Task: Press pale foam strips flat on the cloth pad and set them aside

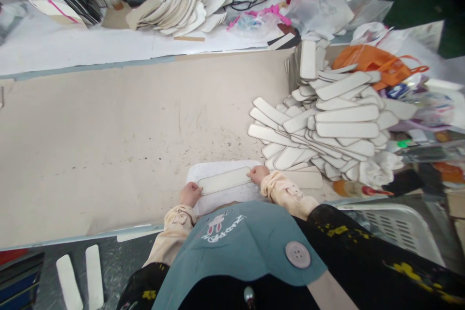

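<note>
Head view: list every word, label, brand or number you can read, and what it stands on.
"HAPPY", probably; upside down and stylised: apron.
Smaller lettering near it: too small to read.
Prints on the left sleeve and right sleeve: too blurred to read.
I can read no other text.

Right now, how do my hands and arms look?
Your left hand and right hand are gloveless. Cream lower sleeves bear small prints, too blurred to make out fully; the black upper sleeves have yellow patterns.
</note>
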A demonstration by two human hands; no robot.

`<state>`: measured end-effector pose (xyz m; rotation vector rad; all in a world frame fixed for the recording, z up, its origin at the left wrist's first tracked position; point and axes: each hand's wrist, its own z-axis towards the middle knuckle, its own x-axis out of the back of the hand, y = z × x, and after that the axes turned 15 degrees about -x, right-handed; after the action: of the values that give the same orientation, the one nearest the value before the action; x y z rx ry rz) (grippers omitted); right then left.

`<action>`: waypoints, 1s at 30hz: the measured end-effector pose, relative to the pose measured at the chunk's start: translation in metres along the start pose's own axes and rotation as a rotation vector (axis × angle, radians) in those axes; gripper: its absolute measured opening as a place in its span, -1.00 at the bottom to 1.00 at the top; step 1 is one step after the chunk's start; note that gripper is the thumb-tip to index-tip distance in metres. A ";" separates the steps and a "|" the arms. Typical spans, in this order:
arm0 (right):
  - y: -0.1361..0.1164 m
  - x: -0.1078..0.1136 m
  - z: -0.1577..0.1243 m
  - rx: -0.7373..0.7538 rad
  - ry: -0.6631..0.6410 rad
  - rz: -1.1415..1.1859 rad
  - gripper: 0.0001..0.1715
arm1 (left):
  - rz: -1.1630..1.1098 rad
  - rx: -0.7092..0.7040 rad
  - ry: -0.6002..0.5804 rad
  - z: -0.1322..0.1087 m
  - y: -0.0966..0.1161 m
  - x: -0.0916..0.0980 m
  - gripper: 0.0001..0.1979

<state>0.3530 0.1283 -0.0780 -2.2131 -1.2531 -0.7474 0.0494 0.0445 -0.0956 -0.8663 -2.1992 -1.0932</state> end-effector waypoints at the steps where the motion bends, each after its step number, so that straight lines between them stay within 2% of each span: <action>1: 0.000 -0.001 0.001 -0.001 0.011 -0.009 -0.75 | 0.001 -0.004 0.004 0.000 0.001 0.000 -0.83; 5: 0.000 -0.003 0.004 0.036 -0.001 -0.100 -0.63 | 0.011 0.006 0.002 -0.002 0.004 0.002 -0.84; 9: -0.001 0.007 0.000 0.066 0.011 -0.188 -0.58 | 0.008 -0.006 -0.011 -0.004 0.009 0.006 -0.86; 12: -0.001 0.013 -0.009 0.117 0.131 -0.211 -0.61 | 0.010 0.000 -0.020 -0.005 0.011 0.008 -0.86; 14: -0.004 0.010 -0.019 0.282 0.251 -0.175 -0.63 | 0.016 0.002 -0.029 -0.004 0.010 0.008 -0.85; 16: -0.012 -0.004 -0.028 0.546 0.298 -0.119 -0.60 | 0.017 -0.002 -0.038 -0.003 0.007 0.008 -0.83; 19: -0.031 -0.035 -0.038 0.886 0.205 -0.118 -0.42 | 0.016 -0.012 -0.042 0.001 0.001 0.004 -0.81; 22: -0.046 -0.061 -0.037 1.047 0.095 -0.187 -0.29 | 0.037 -0.020 -0.044 0.004 -0.004 0.000 -0.81; 24: -0.046 -0.070 -0.031 1.083 0.098 -0.232 -0.24 | 0.057 -0.025 -0.050 0.006 -0.006 -0.002 -0.82; 26: -0.037 -0.073 -0.024 1.064 0.165 -0.262 -0.20 | 0.068 -0.030 -0.063 0.006 -0.006 -0.002 -0.82; 30: -0.003 -0.066 -0.012 0.905 0.325 -0.269 -0.09 | 0.062 -0.021 -0.066 0.006 -0.001 0.000 -0.83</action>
<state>0.3188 0.0816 -0.1127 -1.1680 -1.3624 -0.4604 0.0473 0.0487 -0.0994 -0.9863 -2.2022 -1.0748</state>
